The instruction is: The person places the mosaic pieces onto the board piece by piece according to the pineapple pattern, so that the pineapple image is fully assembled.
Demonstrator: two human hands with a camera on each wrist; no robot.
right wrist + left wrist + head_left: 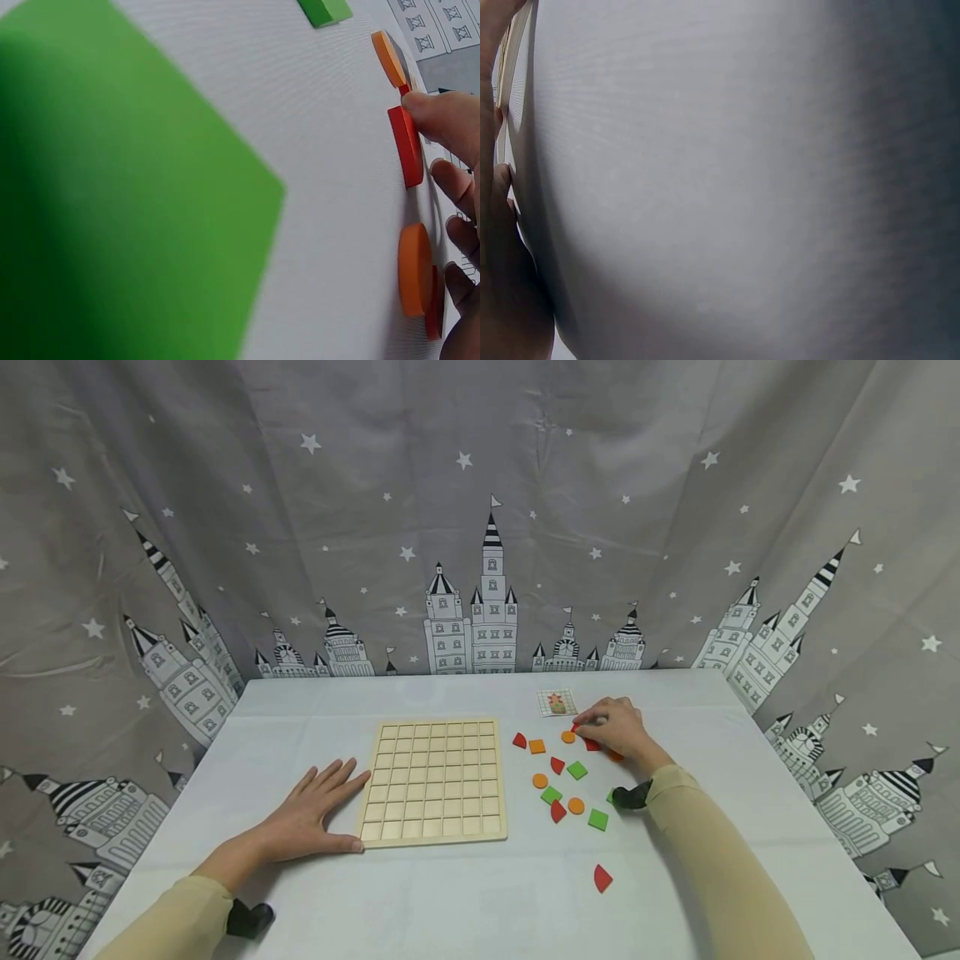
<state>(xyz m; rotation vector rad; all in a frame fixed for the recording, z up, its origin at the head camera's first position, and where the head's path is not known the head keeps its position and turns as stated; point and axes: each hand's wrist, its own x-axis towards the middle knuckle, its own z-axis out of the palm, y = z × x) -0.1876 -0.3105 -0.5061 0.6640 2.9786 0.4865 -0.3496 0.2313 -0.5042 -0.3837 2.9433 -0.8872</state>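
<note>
My left hand (318, 806) lies with fingers spread on the white table, fingertips and thumb at the left edge of a pale wooden grid board (435, 842). The board's squares hold no pieces. With thumb and fingertips, my right hand (618, 728) pinches a small red piece (575, 726), mostly hidden by the fingers. Beside it lies an orange disc (568, 737). Under the hand are another red piece (407, 146) and an orange disc (414, 270). The left wrist view shows mostly tabletop, with the left hand (506, 255) along its edge.
Right of the board lie scattered red quarter-circles (557, 765), orange discs (576, 806), green squares (597, 820) and an orange square (537, 747). One red quarter-circle (602, 878) lies nearer the front. A small picture card (557, 702) lies behind them. A grey castle-print curtain (600, 468) hangs behind.
</note>
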